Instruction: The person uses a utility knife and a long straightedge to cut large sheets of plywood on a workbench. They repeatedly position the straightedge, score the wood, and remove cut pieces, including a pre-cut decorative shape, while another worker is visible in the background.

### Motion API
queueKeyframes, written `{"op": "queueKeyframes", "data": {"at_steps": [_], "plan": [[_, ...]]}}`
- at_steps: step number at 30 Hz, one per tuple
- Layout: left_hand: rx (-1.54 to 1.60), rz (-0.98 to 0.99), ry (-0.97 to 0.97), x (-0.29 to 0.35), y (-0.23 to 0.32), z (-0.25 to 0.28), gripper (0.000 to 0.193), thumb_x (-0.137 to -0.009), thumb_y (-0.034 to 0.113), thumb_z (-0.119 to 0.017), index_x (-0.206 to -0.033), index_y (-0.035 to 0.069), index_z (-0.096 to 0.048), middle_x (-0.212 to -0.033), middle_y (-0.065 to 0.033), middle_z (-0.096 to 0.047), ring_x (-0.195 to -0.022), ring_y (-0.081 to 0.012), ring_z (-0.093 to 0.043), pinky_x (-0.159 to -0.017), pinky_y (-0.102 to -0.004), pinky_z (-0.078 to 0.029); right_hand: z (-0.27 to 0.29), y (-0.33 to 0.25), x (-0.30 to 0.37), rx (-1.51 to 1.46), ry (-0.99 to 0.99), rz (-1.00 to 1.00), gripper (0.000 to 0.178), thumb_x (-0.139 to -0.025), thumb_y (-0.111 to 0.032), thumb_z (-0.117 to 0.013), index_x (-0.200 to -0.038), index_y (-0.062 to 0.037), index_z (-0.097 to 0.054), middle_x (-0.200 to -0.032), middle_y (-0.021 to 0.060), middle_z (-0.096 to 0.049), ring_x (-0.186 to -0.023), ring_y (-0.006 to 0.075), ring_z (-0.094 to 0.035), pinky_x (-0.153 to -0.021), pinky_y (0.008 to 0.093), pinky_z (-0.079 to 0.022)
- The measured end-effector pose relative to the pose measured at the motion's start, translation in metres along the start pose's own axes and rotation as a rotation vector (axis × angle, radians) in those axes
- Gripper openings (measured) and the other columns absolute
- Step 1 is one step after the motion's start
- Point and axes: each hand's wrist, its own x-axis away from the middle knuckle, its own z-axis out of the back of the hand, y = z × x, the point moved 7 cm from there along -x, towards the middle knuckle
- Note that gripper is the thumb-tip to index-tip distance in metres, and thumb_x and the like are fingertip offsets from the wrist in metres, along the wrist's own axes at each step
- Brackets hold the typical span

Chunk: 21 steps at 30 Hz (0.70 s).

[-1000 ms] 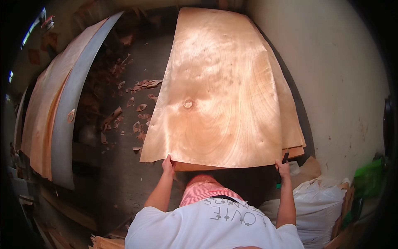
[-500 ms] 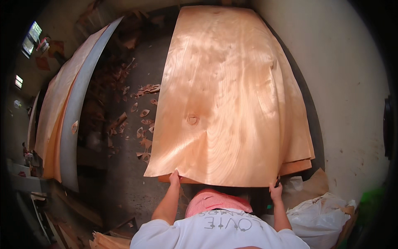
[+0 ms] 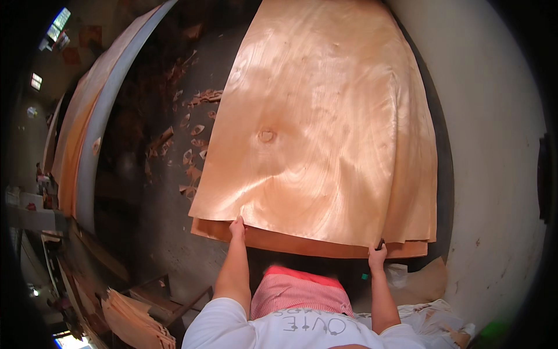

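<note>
Pinching the near edge of the sheet (image 3: 314, 128), spread toward 12 o'clock over lower sheets (image 3: 290, 245), between closed fingers of the left hand (image 3: 238, 228) at 7 and right hand (image 3: 377, 256) at 4, with a black tool (image 3: 380, 245) there too. Gripped wide apart, probably to limit sagging.

Lower sheet (image 3: 290, 244) seemingly more visible

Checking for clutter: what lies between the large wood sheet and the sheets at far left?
In the head view, scattered wood scraps on the dark floor lie between the large wood sheet and the sheets at far left.
</note>
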Motion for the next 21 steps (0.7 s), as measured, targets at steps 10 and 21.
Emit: {"op": "queueKeyframes", "data": {"at_steps": [10, 21], "plan": [[0.347, 0.158, -0.006, 0.077, -0.029, -0.047, 0.026, -0.085, 0.031, -0.050, -0.099, 0.009, -0.052, -0.090, -0.0027, -0.057, -0.077, -0.0145, -0.055, -0.067, -0.0299, -0.048, 0.049, -0.039, -0.016, 0.174, 0.003, 0.059, 0.013, -0.080, -0.012, -0.056, -0.080, -0.0039, -0.046, -0.056, -0.0007, -0.047, -0.045, 0.0079, -0.044, -0.040, 0.0220, -0.033], [0.423, 0.302, -0.009, 0.114, -0.055, -0.104, 0.018, -0.082, 0.023, -0.055, -0.093, 0.010, -0.051, -0.082, -0.0011, -0.057, -0.069, -0.0129, -0.058, -0.056, -0.0228, -0.046, 0.154, -0.021, -0.092, 0.914, -0.021, 0.084, 0.069, -0.076, -0.038, -0.059, -0.117, 0.0138, -0.038, -0.121, 0.0282, -0.041, -0.116, 0.0336, -0.038, -0.096, 0.0357, -0.030]]}}
